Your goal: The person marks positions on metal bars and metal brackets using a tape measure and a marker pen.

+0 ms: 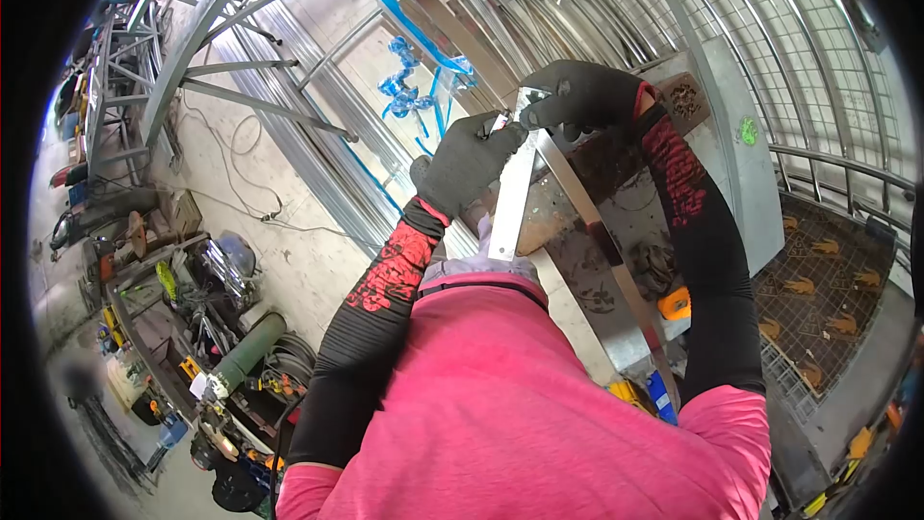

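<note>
Gripping a flat metal bar [508, 202] with both gloved hands, the person is standing close against a workbench [577, 241]; the left hand [467, 162] is closing its fingers around the upper part of the bar, clenched tight, and the right hand [577, 91] is pinching the top end of the same bar between thumb and fingers; the two hands are almost touching each other, and whether something small is sitting between them I cannot tell; the bar is pointing from the hands down toward the person's chest, its lower end is hanging just above the pink shirt [500, 404], and its long edges are staying free on both sides; just beside it, on the right, a long steel strip [616, 270] is running in a slant across the rusty bench top and is passing under the right hand toward the top of the view; an orange object [674, 303] is resting near the edge of the bench, apart from the bar; to the left of the hands the concrete floor [289, 250] is lying open, with blue straps [414, 87] farther off and a green cylinder [245, 351] among clutter well apart; to the right, curved wire mesh [818, 48] is closing the room beyond the right arm.
</note>
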### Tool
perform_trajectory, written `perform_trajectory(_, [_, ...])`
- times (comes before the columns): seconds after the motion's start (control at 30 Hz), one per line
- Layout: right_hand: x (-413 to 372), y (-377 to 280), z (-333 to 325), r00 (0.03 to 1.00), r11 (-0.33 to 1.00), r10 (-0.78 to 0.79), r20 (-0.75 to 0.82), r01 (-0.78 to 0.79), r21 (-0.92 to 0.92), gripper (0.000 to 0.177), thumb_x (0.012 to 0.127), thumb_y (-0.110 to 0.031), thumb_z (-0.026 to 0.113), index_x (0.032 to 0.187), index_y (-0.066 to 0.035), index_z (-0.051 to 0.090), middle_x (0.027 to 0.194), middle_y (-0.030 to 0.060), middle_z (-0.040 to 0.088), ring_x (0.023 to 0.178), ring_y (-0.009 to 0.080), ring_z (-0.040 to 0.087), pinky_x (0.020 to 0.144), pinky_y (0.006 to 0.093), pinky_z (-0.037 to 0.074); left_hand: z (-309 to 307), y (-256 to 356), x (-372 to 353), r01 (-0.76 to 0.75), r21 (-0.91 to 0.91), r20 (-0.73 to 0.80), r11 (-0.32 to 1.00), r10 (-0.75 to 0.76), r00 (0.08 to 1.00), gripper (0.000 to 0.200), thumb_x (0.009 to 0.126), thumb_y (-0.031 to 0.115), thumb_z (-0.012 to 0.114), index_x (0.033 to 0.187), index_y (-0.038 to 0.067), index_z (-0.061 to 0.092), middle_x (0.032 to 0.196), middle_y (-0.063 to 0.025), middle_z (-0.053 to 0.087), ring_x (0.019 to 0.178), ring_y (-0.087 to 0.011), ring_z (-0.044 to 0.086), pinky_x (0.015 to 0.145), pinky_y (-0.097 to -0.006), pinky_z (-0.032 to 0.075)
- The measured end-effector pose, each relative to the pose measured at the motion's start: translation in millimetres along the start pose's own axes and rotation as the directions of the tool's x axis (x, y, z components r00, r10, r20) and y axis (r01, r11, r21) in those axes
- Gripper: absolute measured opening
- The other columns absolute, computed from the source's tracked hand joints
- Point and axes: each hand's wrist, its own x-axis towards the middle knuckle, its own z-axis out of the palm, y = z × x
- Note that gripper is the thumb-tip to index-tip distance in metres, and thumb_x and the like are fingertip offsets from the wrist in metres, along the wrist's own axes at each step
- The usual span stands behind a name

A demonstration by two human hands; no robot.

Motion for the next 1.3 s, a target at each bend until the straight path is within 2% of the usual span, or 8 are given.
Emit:
perform_trajectory(0.37, [10.1,-5.4,-7.8,0.991,0.995,0.070,0.112,-0.061,-0.082,0.042,0.097,-0.043,0.075,0.112,-0.004,0.075,0.089,0.0023,0.072,0.067,0.0116,0.072,0.060,0.0286,0.058,-0.5,9.0,-2.4,0.079,0.071,0.036,0.994,-0.081,0.996,0.041,0.107,0.043,0.071,0.117,0.003,0.079,0.082,-0.0054,0.072,0.075,-0.0154,0.064,0.073,-0.0366,0.053])
perform_trajectory(0.57, [5.6,-8.4,-3.6,0.994,0.995,0.098,0.045,-0.098,-0.015,0.038,0.101,-0.037,0.075,0.117,-0.002,0.076,0.091,0.0025,0.073,0.067,0.0103,0.071,0.061,0.0275,0.060,-6.3,18.4,-6.1,0.104,0.104,0.056,0.989,-0.110,0.992,0.050,0.107,0.052,0.069,0.126,0.008,0.080,0.086,-0.0067,0.076,0.078,-0.0173,0.070,0.076,-0.0364,0.055])
perform_trajectory(0.9, [4.8,-6.7,-1.1,0.996,0.996,0.089,0.018,-0.089,0.023,0.035,0.103,-0.033,0.074,0.122,-0.005,0.077,0.096,0.0039,0.077,0.071,0.0103,0.071,0.063,0.0282,0.060,-1.2,-6.5,8.2,0.045,-0.032,0.107,0.998,-0.042,0.993,0.037,0.107,0.036,0.074,0.120,0.002,0.080,0.082,-0.0009,0.070,0.075,-0.0096,0.059,0.071,-0.0327,0.051])
perform_trajectory(0.97, [5.9,-5.6,-2.8,0.996,0.996,0.091,0.022,-0.091,0.017,0.035,0.103,-0.033,0.074,0.123,-0.004,0.077,0.096,0.0039,0.077,0.071,0.0102,0.070,0.064,0.0282,0.060,2.0,-8.6,8.0,0.005,-0.081,0.073,0.997,0.001,0.997,0.039,0.104,0.036,0.070,0.114,0.000,0.078,0.083,-0.0203,0.074,0.077,-0.0324,0.073,0.075,-0.0473,0.056])
perform_trajectory(1.0, [7.4,-3.9,-3.2,0.994,0.995,0.097,0.041,-0.098,0.026,0.035,0.104,-0.032,0.074,0.124,-0.003,0.075,0.099,0.0029,0.076,0.072,0.0084,0.070,0.063,0.0266,0.060,2.2,-8.6,8.3,0.006,-0.086,0.073,0.996,0.000,0.997,0.039,0.104,0.036,0.070,0.114,0.000,0.078,0.083,-0.0203,0.074,0.077,-0.0324,0.073,0.075,-0.0473,0.056])
perform_trajectory(1.07, [8.7,-4.6,-3.4,0.992,0.993,0.107,0.064,-0.109,0.034,0.034,0.106,-0.030,0.074,0.126,-0.003,0.073,0.103,0.0020,0.075,0.072,0.0066,0.069,0.063,0.0251,0.060,2.0,-8.7,9.0,0.051,-0.096,0.098,0.994,-0.042,0.994,0.036,0.107,0.030,0.073,0.120,-0.003,0.078,0.084,-0.0008,0.070,0.079,-0.0074,0.058,0.070,-0.0315,0.050])
perform_trajectory(1.23, [10.5,-8.1,-6.7,0.984,0.989,0.149,0.095,-0.148,-0.012,0.045,0.105,-0.030,0.074,0.141,-0.002,0.069,0.106,0.0043,0.077,0.080,0.0084,0.072,0.066,0.0258,0.061,-0.7,-12.9,13.6,0.045,-0.096,0.128,0.994,-0.032,0.991,0.038,0.106,0.030,0.074,0.121,-0.005,0.077,0.086,-0.0025,0.071,0.080,-0.0080,0.059,0.073,-0.0321,0.052])
perform_trajectory(1.3, [5.5,-14.3,-1.7,0.989,0.990,0.141,0.047,-0.141,0.010,0.040,0.104,-0.031,0.075,0.131,-0.003,0.073,0.102,0.0043,0.076,0.077,0.0094,0.072,0.066,0.0270,0.062,-0.3,-13.4,15.0,0.048,-0.086,0.143,0.995,-0.035,0.989,0.038,0.106,0.030,0.074,0.121,-0.005,0.077,0.086,-0.0031,0.071,0.081,-0.0084,0.059,0.074,-0.0322,0.052])
